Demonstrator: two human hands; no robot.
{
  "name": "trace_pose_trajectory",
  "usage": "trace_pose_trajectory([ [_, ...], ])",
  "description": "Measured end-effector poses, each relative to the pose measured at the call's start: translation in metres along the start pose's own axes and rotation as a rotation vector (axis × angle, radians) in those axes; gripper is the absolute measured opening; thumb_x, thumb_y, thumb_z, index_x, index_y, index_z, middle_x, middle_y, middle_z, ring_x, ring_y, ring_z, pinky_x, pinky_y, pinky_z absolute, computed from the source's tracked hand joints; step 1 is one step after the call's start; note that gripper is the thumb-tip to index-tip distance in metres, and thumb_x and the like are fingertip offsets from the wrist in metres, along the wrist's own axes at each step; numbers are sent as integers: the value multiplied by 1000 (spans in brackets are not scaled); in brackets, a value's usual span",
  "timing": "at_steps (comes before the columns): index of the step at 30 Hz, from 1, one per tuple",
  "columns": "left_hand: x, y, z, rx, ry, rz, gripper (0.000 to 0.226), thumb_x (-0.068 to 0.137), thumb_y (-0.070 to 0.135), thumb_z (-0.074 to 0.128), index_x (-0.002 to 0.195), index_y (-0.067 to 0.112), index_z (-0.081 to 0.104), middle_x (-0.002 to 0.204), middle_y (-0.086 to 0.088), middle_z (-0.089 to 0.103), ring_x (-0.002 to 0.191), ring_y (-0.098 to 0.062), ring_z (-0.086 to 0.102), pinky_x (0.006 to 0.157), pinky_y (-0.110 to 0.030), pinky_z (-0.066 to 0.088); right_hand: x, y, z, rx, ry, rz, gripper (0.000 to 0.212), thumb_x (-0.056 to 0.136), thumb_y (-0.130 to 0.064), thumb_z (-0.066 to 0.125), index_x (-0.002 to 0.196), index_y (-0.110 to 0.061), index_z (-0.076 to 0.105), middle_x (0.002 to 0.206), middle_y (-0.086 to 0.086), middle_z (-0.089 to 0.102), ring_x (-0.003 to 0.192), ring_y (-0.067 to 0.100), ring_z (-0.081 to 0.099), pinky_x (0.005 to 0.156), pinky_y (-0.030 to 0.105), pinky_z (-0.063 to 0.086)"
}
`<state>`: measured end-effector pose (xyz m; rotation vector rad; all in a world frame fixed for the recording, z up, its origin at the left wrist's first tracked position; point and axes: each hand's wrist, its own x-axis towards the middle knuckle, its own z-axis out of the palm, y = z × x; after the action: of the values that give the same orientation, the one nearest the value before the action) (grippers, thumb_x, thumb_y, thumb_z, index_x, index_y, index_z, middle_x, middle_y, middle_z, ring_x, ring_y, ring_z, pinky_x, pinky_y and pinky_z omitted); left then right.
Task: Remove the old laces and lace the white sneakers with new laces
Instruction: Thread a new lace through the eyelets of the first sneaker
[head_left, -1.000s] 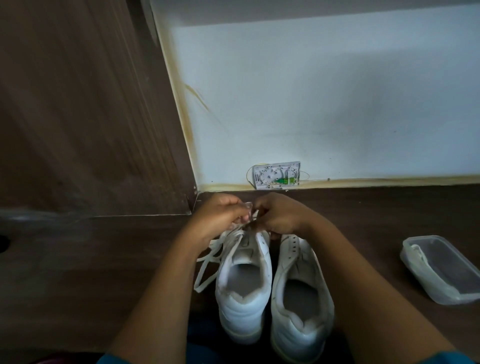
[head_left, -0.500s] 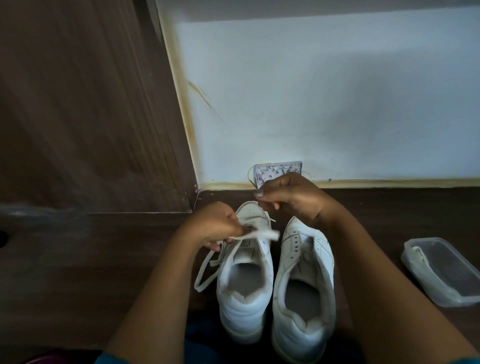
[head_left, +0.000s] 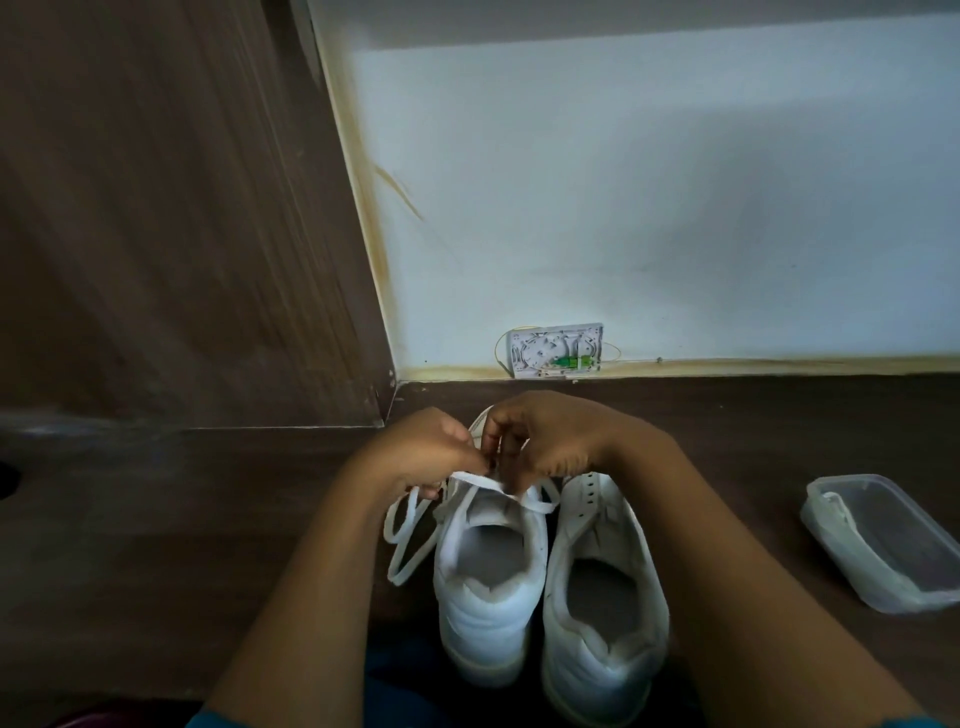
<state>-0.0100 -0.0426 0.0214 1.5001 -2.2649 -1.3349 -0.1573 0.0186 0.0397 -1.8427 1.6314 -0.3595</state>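
Lace, flat, white and woven, pinched by both hands above the front of the left sneaker. Left hand curled, thumb and fingertips nipping the strip just above the eyelets. Right hand bent over from the other side, fingers hooked down onto the same strip, knuckles close to the left's. One stretch drawn across the tongue, another slanting to the right edge of the collar. Slack falling off the shoe's left side in long narrow loops, lying limp on the surface.

Left sneaker smooth, white, faintly glossy, with padded collar, deep oval opening and thick pale sole, heel toward the camera. Right sneaker just beside it, same shape, collar lining slightly grubby, a row of small round eyelets showing as dark dots along one flap.

Surface dark brown, wood-grained, matte. Off to the right, well apart from the shoes, a clear plastic container, rectangular with rounded corners and a rolled rim, something pale along one inner wall, too dim to tell.

Behind, a smooth white wall with a yellowed seam at its foot, a small white moulded plastic box mounted low, and a brown grained panel at left.
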Motion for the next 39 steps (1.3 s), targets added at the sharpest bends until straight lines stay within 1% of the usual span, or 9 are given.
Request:
trace_pose_trajectory([
  [9,1,-6,-3,-224,68,-56,24,84,10,59,61,13,54,64,-5,41,46,-10,31,39,-17,39,12,-9,15,-336,99,-62,35,70,-20,78,99,-8,63,94,7,65,88,23,59,69,30,44],
  [15,-7,-9,-9,-163,24,-14,30,85,11,59,55,11,59,40,3,42,39,-9,31,46,-20,32,2,0,-2,117,127,-29,8,76,-8,73,79,-14,74,76,-1,72,69,4,64,73,18,48],
  [20,-5,-10,-17,-288,124,24,30,86,11,60,56,12,59,50,2,52,44,-10,35,48,-23,30,5,-11,16,-427,-185,73,38,61,-43,83,93,-26,72,96,-3,54,105,19,39,88,39,41],
  [23,-5,-12,-17,-237,129,48,25,81,6,60,56,7,60,47,1,51,47,-13,38,51,-24,32,9,-13,20,-600,-40,4,31,67,-45,76,94,-32,70,102,-4,40,112,23,29,91,43,35],
  [26,-5,-14,-16,-144,186,134,15,74,2,62,60,1,65,48,-3,50,52,-14,43,57,-25,35,7,-9,12,-280,32,-117,9,76,-32,71,78,-23,70,91,2,62,100,20,52,94,39,39],
  [28,-6,-14,-17,-187,174,220,23,69,-1,66,49,9,62,50,-7,51,50,-14,45,56,-25,36,1,-9,3,212,106,-106,10,81,-11,69,71,-14,69,72,2,67,72,14,62,75,25,48],
  [32,-19,-2,-17,-155,-68,283,28,77,-10,64,56,8,67,50,-5,61,42,-7,54,47,-18,44,-4,-8,-17,1150,269,-157,15,79,-12,63,65,-9,57,53,1,54,45,13,46,52,24,41],
  [36,-36,11,-15,-135,-552,82,14,88,-1,57,96,-10,66,74,-11,69,62,-12,67,60,-21,57,-9,-3,-26,1226,395,-131,30,73,-41,61,66,-12,56,45,-4,42,36,7,29,46,23,25],
  [39,-42,14,-17,14,-550,53,17,90,7,57,85,2,72,92,-19,70,61,-11,66,48,-18,51,-12,-5,-25,1122,459,-144,24,85,-25,60,66,-9,58,42,-4,47,33,5,32,40,16,26],
])
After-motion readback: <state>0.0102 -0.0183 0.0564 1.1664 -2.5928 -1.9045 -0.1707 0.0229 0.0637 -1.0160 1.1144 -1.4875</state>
